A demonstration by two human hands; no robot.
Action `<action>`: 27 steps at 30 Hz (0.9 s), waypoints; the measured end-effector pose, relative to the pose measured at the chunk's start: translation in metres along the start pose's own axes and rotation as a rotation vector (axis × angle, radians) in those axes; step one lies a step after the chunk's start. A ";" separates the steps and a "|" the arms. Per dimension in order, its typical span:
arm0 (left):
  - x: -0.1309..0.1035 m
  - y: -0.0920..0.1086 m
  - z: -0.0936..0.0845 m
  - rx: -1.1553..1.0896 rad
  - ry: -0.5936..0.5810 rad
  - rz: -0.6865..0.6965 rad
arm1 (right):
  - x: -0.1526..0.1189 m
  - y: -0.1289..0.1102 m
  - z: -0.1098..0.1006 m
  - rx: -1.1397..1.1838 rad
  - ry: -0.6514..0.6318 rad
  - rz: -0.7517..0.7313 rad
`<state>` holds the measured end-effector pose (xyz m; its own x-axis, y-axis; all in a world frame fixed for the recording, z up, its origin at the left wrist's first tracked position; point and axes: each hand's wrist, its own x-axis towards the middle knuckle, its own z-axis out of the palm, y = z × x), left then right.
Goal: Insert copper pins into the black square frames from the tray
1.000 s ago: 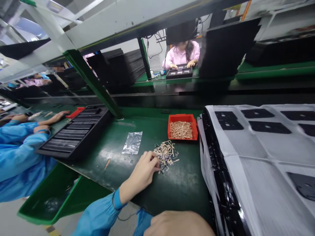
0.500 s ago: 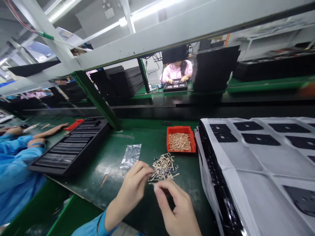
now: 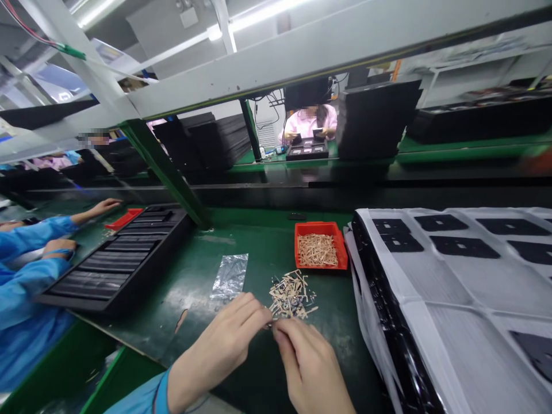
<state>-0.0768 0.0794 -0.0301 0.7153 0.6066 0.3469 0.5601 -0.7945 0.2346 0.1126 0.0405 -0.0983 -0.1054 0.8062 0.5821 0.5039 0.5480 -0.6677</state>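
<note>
The bare left hand [image 3: 228, 336] and bare right hand [image 3: 308, 359] meet with fingertips pinched, near the green tabletop's [image 3: 194, 270] front edge; whatever they grip is too small to tell. The loose pile of small beige strips [image 3: 292, 294] lies just beyond, between a clear plastic bag [image 3: 230, 276], an orange-red plastic bin [image 3: 342, 250] and white-sheeted stacked black trays [image 3: 388, 322].

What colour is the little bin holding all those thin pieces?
The bin is bright orange-red, seen best in the current head view.

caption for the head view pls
Left hand and right hand close together beside small tan parts, red bin behind
</note>
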 end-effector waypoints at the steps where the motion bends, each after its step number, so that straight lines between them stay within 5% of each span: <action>1: 0.001 -0.001 -0.002 -0.004 -0.015 0.019 | 0.001 -0.002 0.000 0.005 -0.009 -0.002; 12: 0.007 -0.013 -0.016 -0.097 -0.075 0.110 | 0.007 -0.011 -0.011 0.091 -0.131 0.089; 27: 0.003 0.000 -0.029 -0.099 0.010 0.102 | 0.009 -0.020 -0.021 0.330 -0.225 0.170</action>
<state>-0.0868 0.0805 -0.0027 0.7622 0.5223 0.3824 0.4399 -0.8513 0.2859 0.1189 0.0322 -0.0696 -0.2474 0.8996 0.3598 0.2328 0.4157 -0.8792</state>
